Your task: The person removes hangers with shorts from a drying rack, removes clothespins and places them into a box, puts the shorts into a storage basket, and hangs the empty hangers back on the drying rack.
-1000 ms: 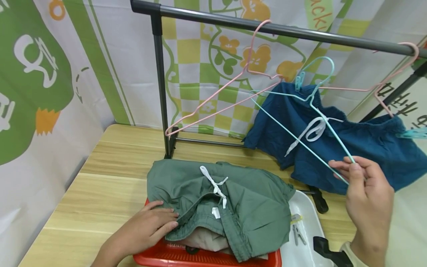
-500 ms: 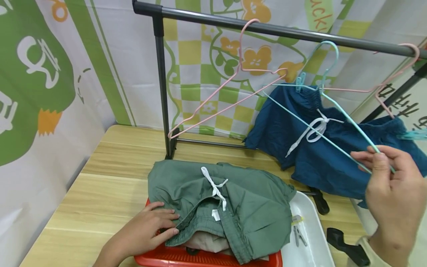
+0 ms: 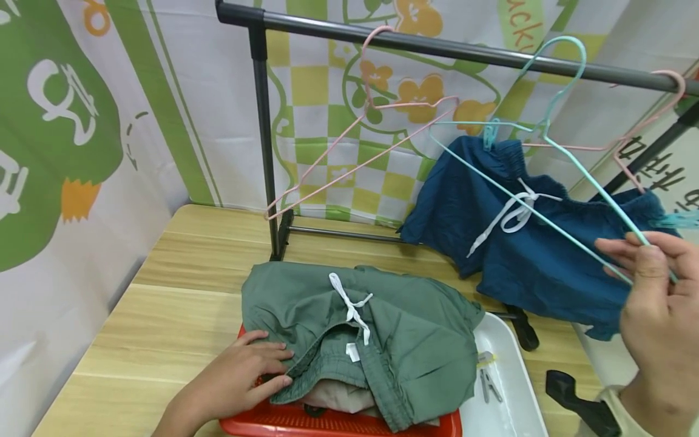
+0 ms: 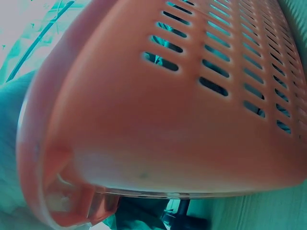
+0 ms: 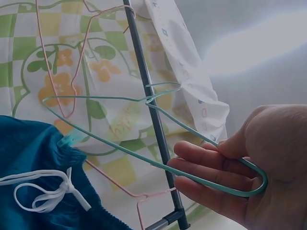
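Observation:
My right hand [image 3: 663, 303] pinches one end of a light-blue wire clothes hanger [image 3: 588, 176] between thumb and fingers. In the head view the hanger's hook overlaps the rack's black rail [image 3: 464, 48]. No garment is on this hanger. My left hand [image 3: 246, 370] rests with spread fingers on green shorts [image 3: 431, 328], beside their gathered waistband and white drawstring. These shorts lie over a red slotted basket [image 4: 120, 120], which fills the left wrist view and hides that hand there. Dark blue shorts [image 3: 546, 261] hang behind the hanger, held by light-blue clothespins [image 3: 491, 133].
A bare pink hanger [image 3: 363, 164] hangs on the rail's left part; another pink hanger [image 3: 633, 130] carries the blue shorts. Right of the basket, a white tray [image 3: 508, 394] holds clothespins [image 3: 489, 386]. The rack's black feet stand on the wooden table [image 3: 136, 328].
My right hand has moved right with the light-blue hanger, whose hook has risen from below the rail to overlap it. The left pink hanger's hook has shifted left along the rail. My left hand stays put.

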`<action>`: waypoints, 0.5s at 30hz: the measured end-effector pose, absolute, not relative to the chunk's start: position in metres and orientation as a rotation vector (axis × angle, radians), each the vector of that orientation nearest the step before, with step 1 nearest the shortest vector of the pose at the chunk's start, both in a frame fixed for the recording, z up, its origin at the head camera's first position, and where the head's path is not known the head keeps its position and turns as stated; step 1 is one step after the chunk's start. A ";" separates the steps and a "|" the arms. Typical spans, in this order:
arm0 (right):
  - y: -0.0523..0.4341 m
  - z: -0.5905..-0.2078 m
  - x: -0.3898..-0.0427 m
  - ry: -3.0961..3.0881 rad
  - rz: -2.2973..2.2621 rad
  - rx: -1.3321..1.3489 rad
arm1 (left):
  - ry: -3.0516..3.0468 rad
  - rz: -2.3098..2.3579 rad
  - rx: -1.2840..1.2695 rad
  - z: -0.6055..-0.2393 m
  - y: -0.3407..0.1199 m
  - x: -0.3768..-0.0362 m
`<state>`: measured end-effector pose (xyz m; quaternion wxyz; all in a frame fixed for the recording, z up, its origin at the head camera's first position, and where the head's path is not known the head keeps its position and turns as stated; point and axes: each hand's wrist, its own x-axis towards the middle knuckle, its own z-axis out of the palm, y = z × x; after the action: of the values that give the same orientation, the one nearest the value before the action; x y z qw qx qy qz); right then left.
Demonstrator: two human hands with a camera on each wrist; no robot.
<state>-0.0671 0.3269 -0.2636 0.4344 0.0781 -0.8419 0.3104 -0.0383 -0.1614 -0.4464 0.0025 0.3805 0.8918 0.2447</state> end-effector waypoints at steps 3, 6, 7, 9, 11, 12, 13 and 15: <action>0.327 -0.261 -0.069 -2.074 0.799 0.207 | 2.799 0.750 1.207 -0.446 -0.161 -0.038; 0.327 -0.257 -0.070 -2.057 0.826 0.228 | 2.799 0.736 1.211 -0.446 -0.161 -0.038; 0.328 -0.256 -0.071 -2.044 0.837 0.237 | 2.799 0.731 1.212 -0.446 -0.161 -0.038; 0.328 -0.253 -0.072 -2.020 0.838 0.245 | 2.796 0.725 1.210 -0.447 -0.161 -0.039; 0.328 -0.250 -0.074 -2.007 0.821 0.253 | 2.790 0.718 1.203 -0.448 -0.160 -0.039; 0.329 -0.248 -0.075 -2.003 0.825 0.260 | 2.788 0.713 1.201 -0.448 -0.160 -0.039; 0.328 -0.247 -0.076 -2.010 0.819 0.261 | 2.787 0.707 1.199 -0.448 -0.160 -0.040; 0.328 -0.246 -0.078 -2.038 0.804 0.256 | 2.784 0.697 1.198 -0.448 -0.159 -0.040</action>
<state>-0.0784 0.3278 -0.2459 0.4510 0.1034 -0.8247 0.3251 -0.0401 -0.1591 -0.4482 0.0160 0.3851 0.8951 0.2243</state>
